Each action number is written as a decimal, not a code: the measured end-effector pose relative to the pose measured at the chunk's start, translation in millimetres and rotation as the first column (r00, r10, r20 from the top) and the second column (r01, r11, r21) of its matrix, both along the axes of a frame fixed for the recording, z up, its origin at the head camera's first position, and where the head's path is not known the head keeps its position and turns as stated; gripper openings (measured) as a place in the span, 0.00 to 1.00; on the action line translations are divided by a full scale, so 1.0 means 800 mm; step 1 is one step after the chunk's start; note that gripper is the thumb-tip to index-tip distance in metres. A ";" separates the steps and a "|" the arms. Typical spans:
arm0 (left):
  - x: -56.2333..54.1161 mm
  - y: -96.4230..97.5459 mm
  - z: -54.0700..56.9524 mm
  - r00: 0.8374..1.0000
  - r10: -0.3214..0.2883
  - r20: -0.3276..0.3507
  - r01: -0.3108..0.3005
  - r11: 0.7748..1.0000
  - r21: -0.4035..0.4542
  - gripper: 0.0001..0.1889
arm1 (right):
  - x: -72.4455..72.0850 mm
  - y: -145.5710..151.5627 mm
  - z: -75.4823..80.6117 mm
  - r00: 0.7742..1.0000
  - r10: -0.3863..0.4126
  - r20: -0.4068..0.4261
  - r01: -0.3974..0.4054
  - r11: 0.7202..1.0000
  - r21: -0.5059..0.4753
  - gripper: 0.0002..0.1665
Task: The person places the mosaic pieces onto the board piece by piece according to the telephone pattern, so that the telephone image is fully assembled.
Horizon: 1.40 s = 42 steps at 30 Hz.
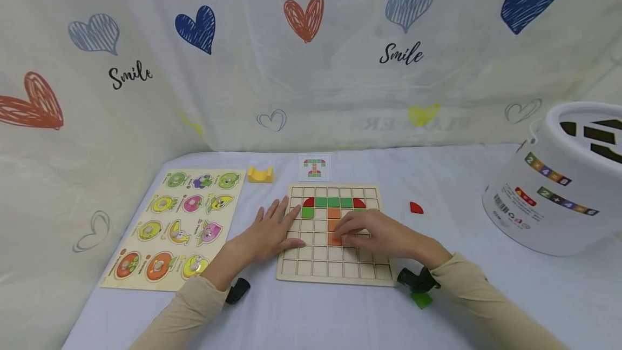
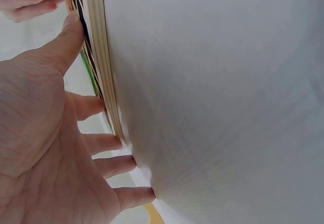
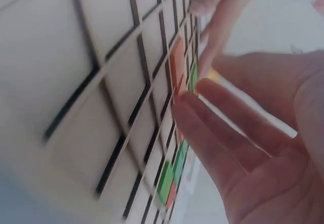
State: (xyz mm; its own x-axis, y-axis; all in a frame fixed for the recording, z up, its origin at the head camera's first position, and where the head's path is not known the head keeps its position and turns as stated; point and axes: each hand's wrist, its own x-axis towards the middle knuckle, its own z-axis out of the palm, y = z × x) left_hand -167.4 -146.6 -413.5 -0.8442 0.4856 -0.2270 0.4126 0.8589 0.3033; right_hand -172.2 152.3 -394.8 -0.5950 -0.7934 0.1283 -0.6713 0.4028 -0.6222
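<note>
A wooden grid board (image 1: 319,269) lies flat before me. A row of green square tiles (image 1: 333,202) with red quarter-round tiles (image 1: 358,202) at its ends crosses the upper part, and a column of orange tiles (image 1: 333,213) runs down from it. My left hand (image 1: 269,234) is spread along the left edge, thumb and index finger on the board and the other fingertips on the cloth beside it. Over the board's middle, my right hand (image 1: 376,234) touches the lowest orange tile (image 3: 176,62) with loosely extended fingertips. It partly covers a green tile on the right.
Behind the board lie a pattern card (image 1: 314,167) and a yellow notched block (image 1: 260,175). A fruit puzzle board (image 1: 113,282) lies left. Rightward are a loose red quarter-round tile (image 1: 416,208) and a white bucket (image 1: 500,226). A loose green tile (image 1: 421,301) sits near my right wrist.
</note>
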 end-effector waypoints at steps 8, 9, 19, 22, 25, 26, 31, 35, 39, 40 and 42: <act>-0.001 0.001 0.000 1.000 -0.005 0.003 0.005 1.000 0.006 0.45 | -0.008 0.065 0.009 0.979 -0.203 -0.026 0.202 0.978 -0.051 0.14; 0.000 0.001 0.001 1.000 -0.005 0.002 0.005 1.000 0.009 0.45 | -0.009 0.075 0.009 0.970 -0.239 -0.042 0.237 0.970 -0.047 0.14; 0.002 0.002 0.004 1.000 0.006 -0.004 -0.006 1.000 0.009 0.45 | -0.018 0.147 0.004 0.914 -0.367 -0.174 0.386 0.918 0.090 0.16; 0.002 0.001 0.003 1.000 0.002 -0.004 -0.002 1.000 0.006 0.45 | -0.022 0.152 0.001 0.916 -0.366 -0.163 0.385 0.917 0.105 0.17; 0.002 0.002 0.001 1.000 -0.001 -0.003 0.001 1.000 0.000 0.45 | -0.026 0.151 -0.003 0.914 -0.380 -0.143 0.396 0.912 0.104 0.15; 0.002 0.002 0.001 1.000 0.000 -0.005 0.000 1.000 0.002 0.45 | -0.027 0.151 -0.004 0.910 -0.390 -0.142 0.405 0.909 0.103 0.15; 0.001 0.003 0.001 1.000 0.003 -0.004 -0.003 1.000 0.012 0.45 | -0.034 0.147 -0.008 0.888 -0.432 -0.158 0.448 0.890 0.084 0.11; 0.001 0.003 0.000 1.000 0.004 -0.003 -0.004 1.000 0.014 0.45 | -0.039 0.146 -0.009 0.869 -0.475 -0.136 0.489 0.866 0.105 0.09; 0.001 0.002 0.000 1.000 0.002 -0.008 -0.002 1.000 0.011 0.45 | -0.041 0.145 -0.006 0.843 -0.535 -0.057 0.537 0.830 0.148 0.12; 0.001 0.002 0.000 1.000 0.002 -0.009 -0.002 1.000 0.011 0.45 | -0.042 0.145 -0.005 0.836 -0.547 -0.038 0.546 0.823 0.159 0.13; 0.001 0.001 -0.001 1.000 0.002 -0.011 -0.002 1.000 0.009 0.45 | -0.042 0.145 -0.003 0.819 -0.573 -0.007 0.565 0.805 0.179 0.15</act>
State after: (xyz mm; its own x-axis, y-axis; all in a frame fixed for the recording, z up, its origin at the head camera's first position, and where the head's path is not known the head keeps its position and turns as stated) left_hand -166.8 -145.7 -414.1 -0.8477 0.4857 -0.2132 0.4139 0.8570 0.3069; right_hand -205.8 268.1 -397.5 -0.9483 -0.3172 -0.0122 -0.2618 0.8030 -0.5354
